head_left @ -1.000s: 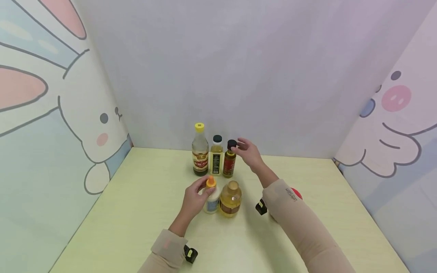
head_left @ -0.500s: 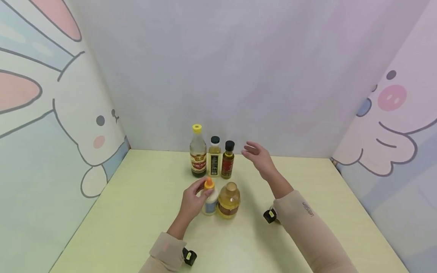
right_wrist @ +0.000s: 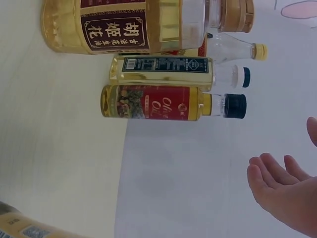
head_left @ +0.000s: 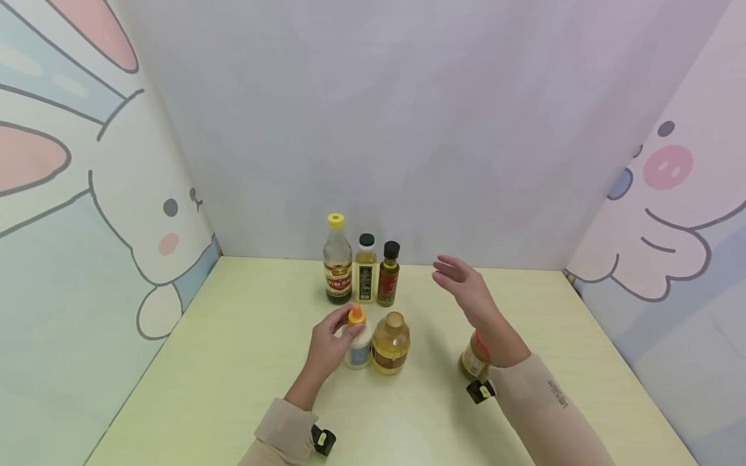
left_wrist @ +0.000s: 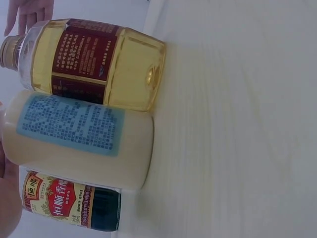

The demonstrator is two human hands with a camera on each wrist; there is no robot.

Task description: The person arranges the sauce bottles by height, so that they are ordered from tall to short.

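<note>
My left hand pinches the orange pointed cap of a cream-coloured squeeze bottle with a blue label, which stands upright on the table. Just right of it stands a peanut oil bottle with a tan cap and brown label. My right hand is in the air with relaxed fingers and holds nothing. Behind are a vinegar bottle with a yellow cap, a slim oil bottle with a dark cap, and an olive oil bottle with a black cap and red label.
A jar with a red lid stands on the right, partly hidden by my right forearm. The pale yellow table meets a plain back wall. Cartoon-printed side walls bound it left and right.
My right hand has moved away from the olive oil bottle's cap, to the right and back toward me. More of the red-lidded jar shows now. The left hand keeps its pinch.
</note>
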